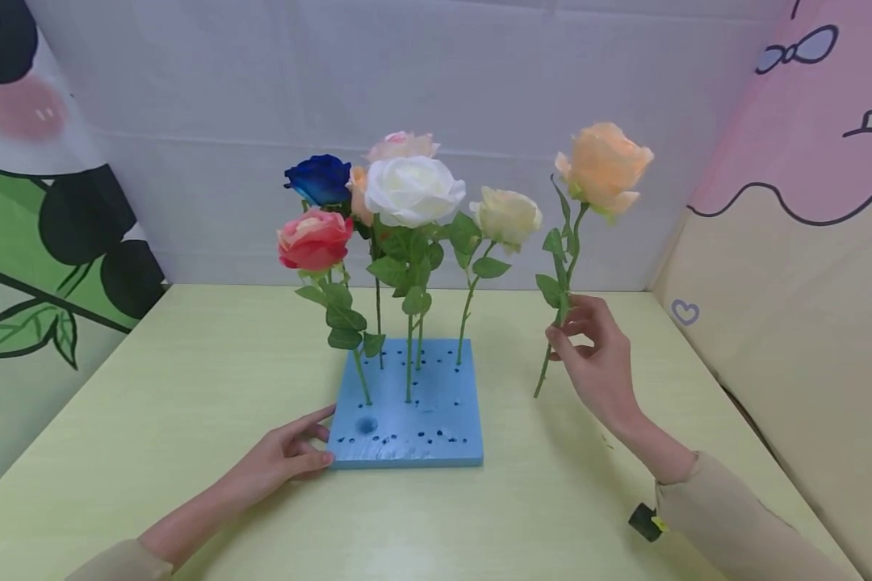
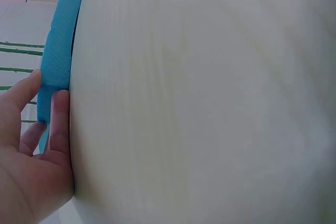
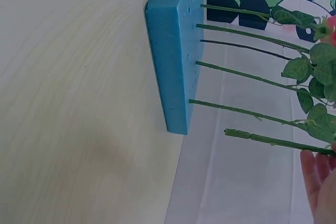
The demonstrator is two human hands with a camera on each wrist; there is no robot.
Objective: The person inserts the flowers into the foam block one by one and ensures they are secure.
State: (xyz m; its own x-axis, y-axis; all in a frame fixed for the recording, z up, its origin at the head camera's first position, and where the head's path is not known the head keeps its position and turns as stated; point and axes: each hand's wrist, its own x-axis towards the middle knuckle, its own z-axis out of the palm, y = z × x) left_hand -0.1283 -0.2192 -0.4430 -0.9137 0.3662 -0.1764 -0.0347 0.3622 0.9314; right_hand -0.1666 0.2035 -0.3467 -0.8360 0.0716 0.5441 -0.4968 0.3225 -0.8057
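A blue foam board (image 1: 446,420) with many small holes lies on the table. My left hand (image 1: 279,456) holds it at its front left corner, thumb and fingers against the edge; the left wrist view shows the fingers (image 2: 60,119) low beside the foam (image 2: 63,40). To the right of the board, my right hand (image 1: 599,355) pinches the stem of a peach artificial rose (image 1: 605,165), bloom upward. That stem's cut lower end (image 3: 239,134) hangs free, apart from the board; the bloom is outside the right wrist view.
Upright in the board stand a red rose (image 1: 315,240), blue rose (image 1: 320,179), white rose (image 1: 414,191), cream rose (image 1: 509,216) and pink rose (image 1: 403,145), with another peach bloom (image 1: 359,195) partly hidden. A small dark object (image 1: 645,523) shows by the right sleeve.
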